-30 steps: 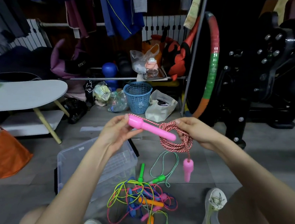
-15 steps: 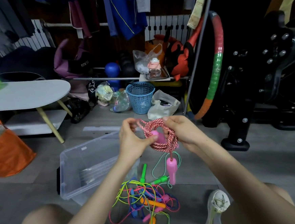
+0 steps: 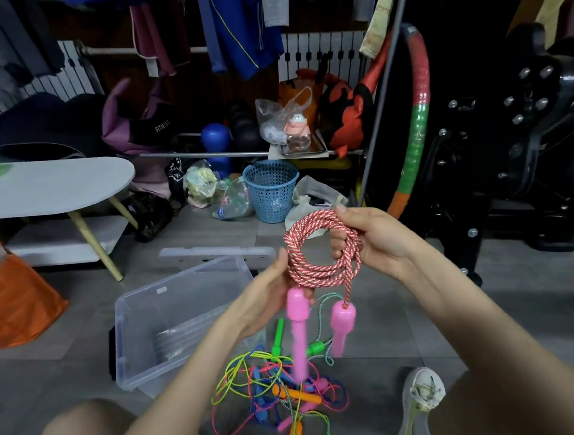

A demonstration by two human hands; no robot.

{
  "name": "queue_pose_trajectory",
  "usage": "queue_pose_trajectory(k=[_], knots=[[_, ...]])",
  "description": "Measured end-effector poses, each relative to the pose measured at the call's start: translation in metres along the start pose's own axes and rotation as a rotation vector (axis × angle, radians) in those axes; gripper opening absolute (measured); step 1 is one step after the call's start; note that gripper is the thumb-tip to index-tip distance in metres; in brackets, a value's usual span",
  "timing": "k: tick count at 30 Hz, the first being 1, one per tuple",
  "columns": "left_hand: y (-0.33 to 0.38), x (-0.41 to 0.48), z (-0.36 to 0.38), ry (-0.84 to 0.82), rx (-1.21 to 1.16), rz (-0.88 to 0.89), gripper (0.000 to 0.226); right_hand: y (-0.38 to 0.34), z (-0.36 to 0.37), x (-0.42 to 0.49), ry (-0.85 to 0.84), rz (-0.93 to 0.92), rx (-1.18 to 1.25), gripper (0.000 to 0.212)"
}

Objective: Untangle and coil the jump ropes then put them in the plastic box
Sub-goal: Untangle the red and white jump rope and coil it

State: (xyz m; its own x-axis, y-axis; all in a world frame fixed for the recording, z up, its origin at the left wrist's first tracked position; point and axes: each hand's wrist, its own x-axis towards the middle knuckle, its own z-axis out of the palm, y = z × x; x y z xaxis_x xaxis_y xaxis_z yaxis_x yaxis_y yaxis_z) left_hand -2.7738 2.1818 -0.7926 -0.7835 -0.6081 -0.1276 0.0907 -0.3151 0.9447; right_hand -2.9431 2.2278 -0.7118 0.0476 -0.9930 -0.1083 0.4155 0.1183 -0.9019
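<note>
Right of the box (image 3: pixel 133 335), a coiled rope (image 3: pixel 317 273) is held up by both hands: right hand (image 3: pixel 375 241) gripping its top, left hand (image 3: pixel 271 295) gripping its lower edge. Pink handles (image 3: pixel 299 326) hang beneath. Tangled ropes (image 3: pixel 279 394) lie on the floor beside the box.

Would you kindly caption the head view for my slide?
Left hand and right hand hold a coiled jump rope, pink handles dangling, above tangled ropes beside the plastic box.
</note>
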Motion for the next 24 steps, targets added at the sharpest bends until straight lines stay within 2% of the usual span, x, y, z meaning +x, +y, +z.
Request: queue_pose_trajectory(k=[2, 5, 7, 12, 16, 18, 21, 24], knots=[[-0.001, -0.002, 0.0, -0.009, -0.013, 0.034, 0.074, -0.008, -0.007, -0.003, 0.048, -0.022, -0.036, 0.027], [-0.005, -0.006, -0.009, 0.155, 0.0, 0.09, 0.061, -0.019, -0.021, -0.006, 0.115, -0.094, -0.062, 0.021], [-0.008, -0.007, -0.009, 0.21, 0.033, 0.116, 0.044, -0.021, -0.026, -0.007, 0.125, -0.129, -0.06, 0.021], [0.003, -0.008, -0.003, 0.194, 0.211, 0.078, 0.028, -0.014, -0.016, -0.007, 0.028, -0.142, -0.145, 0.022], [0.033, -0.006, 0.002, 0.206, 0.315, 0.186, 0.037, -0.011, -0.008, -0.012, -0.082, -0.103, -0.482, 0.019], [0.05, -0.003, 0.007, 0.142, 0.394, 0.208, 0.037, -0.008, -0.002, -0.014, -0.117, -0.111, -0.612, 0.018], [0.06, 0.001, 0.009, 0.007, 0.471, 0.153, 0.047, -0.012, 0.0, -0.016, -0.133, -0.166, -0.554, 0.017], [0.052, 0.003, 0.006, -0.01, 0.421, 0.067, 0.061, -0.022, -0.001, -0.018, -0.132, -0.259, -0.409, 0.021]])
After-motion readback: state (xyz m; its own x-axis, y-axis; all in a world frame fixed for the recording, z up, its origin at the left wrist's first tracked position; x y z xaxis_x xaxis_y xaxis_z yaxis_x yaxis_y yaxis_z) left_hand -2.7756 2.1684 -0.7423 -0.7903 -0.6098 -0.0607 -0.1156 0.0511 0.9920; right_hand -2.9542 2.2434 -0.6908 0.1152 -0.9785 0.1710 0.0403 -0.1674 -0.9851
